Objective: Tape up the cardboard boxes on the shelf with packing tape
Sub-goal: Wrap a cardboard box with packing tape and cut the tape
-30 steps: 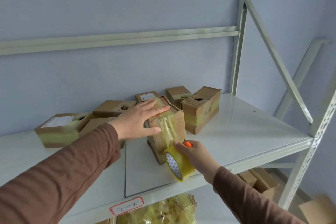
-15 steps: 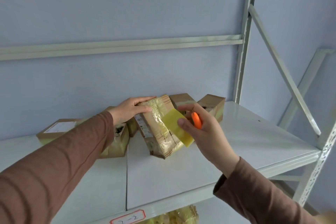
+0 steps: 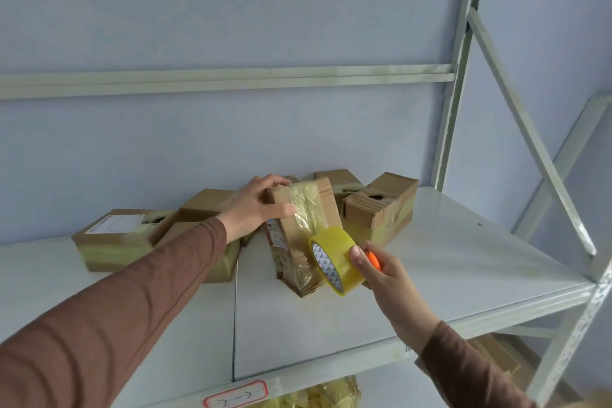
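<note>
Head view: left hand (image 3: 255, 209) fingers grip tilted box (image 3: 299, 235); right hand (image 3: 381, 270) fingers grip tape roll (image 3: 332, 258).

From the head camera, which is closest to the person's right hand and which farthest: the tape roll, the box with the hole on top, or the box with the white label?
1. Tape roll: held in the right hand.
2. Box with the hole: just behind the hand, on the right.
3. White-label box: far left of the shelf.
</note>
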Available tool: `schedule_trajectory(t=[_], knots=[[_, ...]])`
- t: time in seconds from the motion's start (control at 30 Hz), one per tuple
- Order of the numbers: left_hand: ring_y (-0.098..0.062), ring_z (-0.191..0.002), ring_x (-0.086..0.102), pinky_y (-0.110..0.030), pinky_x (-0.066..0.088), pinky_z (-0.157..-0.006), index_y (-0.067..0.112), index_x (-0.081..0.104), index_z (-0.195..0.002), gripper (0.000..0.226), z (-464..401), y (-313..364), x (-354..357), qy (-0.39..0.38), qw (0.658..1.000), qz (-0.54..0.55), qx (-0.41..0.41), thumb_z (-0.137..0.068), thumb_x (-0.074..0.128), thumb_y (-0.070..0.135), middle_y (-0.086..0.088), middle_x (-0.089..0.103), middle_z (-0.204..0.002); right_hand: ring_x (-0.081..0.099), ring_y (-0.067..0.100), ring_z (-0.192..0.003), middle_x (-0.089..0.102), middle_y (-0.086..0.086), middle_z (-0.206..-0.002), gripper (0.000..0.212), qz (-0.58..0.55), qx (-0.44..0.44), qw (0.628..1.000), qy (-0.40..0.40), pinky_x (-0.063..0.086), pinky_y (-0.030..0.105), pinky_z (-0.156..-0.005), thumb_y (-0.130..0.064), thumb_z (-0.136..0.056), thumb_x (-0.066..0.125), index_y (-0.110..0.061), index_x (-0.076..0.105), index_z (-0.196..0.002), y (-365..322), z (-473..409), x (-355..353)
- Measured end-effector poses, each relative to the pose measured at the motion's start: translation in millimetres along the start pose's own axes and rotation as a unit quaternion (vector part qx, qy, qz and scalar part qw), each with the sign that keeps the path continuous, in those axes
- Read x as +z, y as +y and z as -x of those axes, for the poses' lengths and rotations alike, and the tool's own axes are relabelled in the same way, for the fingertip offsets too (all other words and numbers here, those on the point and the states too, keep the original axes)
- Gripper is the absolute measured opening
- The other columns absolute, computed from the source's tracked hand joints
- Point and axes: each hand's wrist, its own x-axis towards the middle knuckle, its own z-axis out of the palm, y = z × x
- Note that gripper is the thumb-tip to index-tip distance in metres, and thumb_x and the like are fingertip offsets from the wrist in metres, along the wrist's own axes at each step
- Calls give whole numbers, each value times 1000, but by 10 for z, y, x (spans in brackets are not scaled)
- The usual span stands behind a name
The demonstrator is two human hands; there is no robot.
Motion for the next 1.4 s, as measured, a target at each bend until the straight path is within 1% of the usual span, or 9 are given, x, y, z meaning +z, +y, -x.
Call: schedule_trajectory(t=[0.17, 0.27, 0.5, 0.57, 0.73, 0.93, 1.07, 1.23, 1.4], knots=[[-36, -140, 31, -49, 32, -116, 22, 65, -132, 83, 100, 242, 207, 19, 900, -337, 274, -62, 73, 67, -8, 50, -141, 39, 19, -73, 40, 2, -74, 56, -6, 47, 999, -1, 41, 47, -70, -57, -90, 66, -4, 52, -80, 333, 267, 138], [-46, -142, 31, -54, 31, -116, 18, 66, -132, 81, 148, 413, 274, 60, 851, -400, 334, -65, 78, 63, -14, 51, -143, 36, 19, -71, 38, 2, -73, 47, -18, 42, 998, 34, 35, 34, -65, -57, -88, 62, -14, 50, -75, 305, 288, 179], [-18, -107, 64, -30, 53, -87, 32, 69, -107, 56, -38, 693, -182, 107, 992, 54, 36, -62, 78, 64, -2, 70, -113, 39, 7, -66, 44, -9, -71, 38, -52, -126, 984, 113, 34, 19, -57, -47, -94, 61, -10, 58, -87, -628, 132, 56], [-16, -90, 72, -24, 57, -67, 31, 69, -102, 52, -6, 565, -132, 49, 977, 187, -91, -63, 79, 64, 5, 77, -96, 50, 2, -70, 56, -15, -75, 26, -91, -130, 984, 83, 42, 14, -62, -48, -92, 64, -22, 66, -96, -890, 57, 0], [-27, -98, 64, -46, 53, -88, 24, 68, -115, 67, 198, -5, 255, 27, 923, 267, -276, -68, 75, 71, -3, 70, -105, 63, 16, -112, 66, -3, -115, 33, -94, -58, 993, -29, 46, 40, -109, -23, -99, 68, -37, 65, -128, -988, -113, 28], [-21, -110, 64, -39, 48, -95, 24, 66, -127, 54, 238, -393, 415, 74, 925, 250, -275, -89, 64, 63, 1, 71, -116, 62, 13, -121, 65, -6, -130, 44, -43, 12, 998, -34, 47, 39, -112, -14, -100, 65, -30, 59, -140, -748, -285, 143], [-20, -127, 55, -35, 42, -109, 15, 58, -139, 42, 131, -314, 297, 148, 985, -16, -84, -98, 62, 23, -2, 62, -138, 66, 2, -92, 71, -18, -102, 29, 3, 11, 999, -37, 51, 15, -78, -24, -101, 64, -29, 64, -130, -635, -356, 227], [-16, -129, 51, -27, 43, -99, 35, 47, -149, 62, 83, -112, 214, -90, 984, -115, -104, -88, 57, 39, 5, 57, -143, 53, 17, -79, 59, 1, -87, 17, 23, 38, 997, -59, 44, 24, -68, -27, -103, 62, -12, 64, -110, -538, -388, 200], [-11, -128, 53, -12, 42, -98, 20, 63, -135, 42, 55, -154, 211, -115, 989, -73, -53, -95, 60, 5, 9, 58, -137, 51, 26, -90, 60, 18, -100, 26, 84, 59, 982, -157, 44, 46, -85, -26, -102, 62, -5, 61, -118, -620, -441, 154]])
